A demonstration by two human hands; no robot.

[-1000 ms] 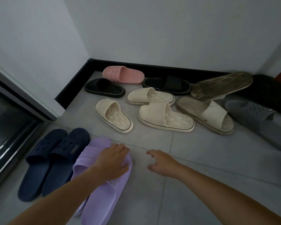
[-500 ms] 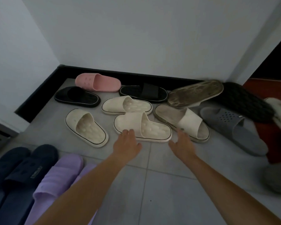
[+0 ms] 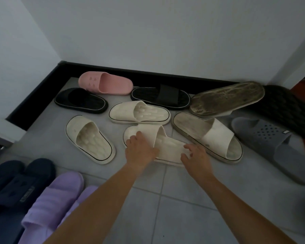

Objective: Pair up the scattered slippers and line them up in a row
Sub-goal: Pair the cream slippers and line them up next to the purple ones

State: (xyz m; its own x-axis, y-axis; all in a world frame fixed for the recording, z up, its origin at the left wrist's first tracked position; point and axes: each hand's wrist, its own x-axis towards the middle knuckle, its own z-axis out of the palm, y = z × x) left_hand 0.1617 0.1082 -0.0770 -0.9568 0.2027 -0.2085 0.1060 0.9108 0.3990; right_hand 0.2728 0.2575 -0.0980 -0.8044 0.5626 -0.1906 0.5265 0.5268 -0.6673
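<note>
My left hand (image 3: 139, 152) lies over the strap of a cream slipper (image 3: 169, 147) in the middle of the floor, thumb at the strap's opening. My right hand (image 3: 195, 155) has bent fingers on the same slipper's heel. Two matching cream slippers lie close by, one to the left (image 3: 90, 140) and one behind (image 3: 139, 112). A navy pair (image 3: 16, 187) and a purple pair (image 3: 55, 205) stand side by side at the lower left.
A pink slipper (image 3: 106, 83) and two black slippers (image 3: 80, 100) (image 3: 160, 95) lie along the black skirting. To the right lie a dirty cream slipper (image 3: 208, 136), another turned sole up (image 3: 227, 99), a grey slipper (image 3: 275, 148) and a dark quilted item (image 3: 289, 110).
Both hands left the purple slipper, reached forward and came down on the middle cream slipper. The view moved forward and right with them.
</note>
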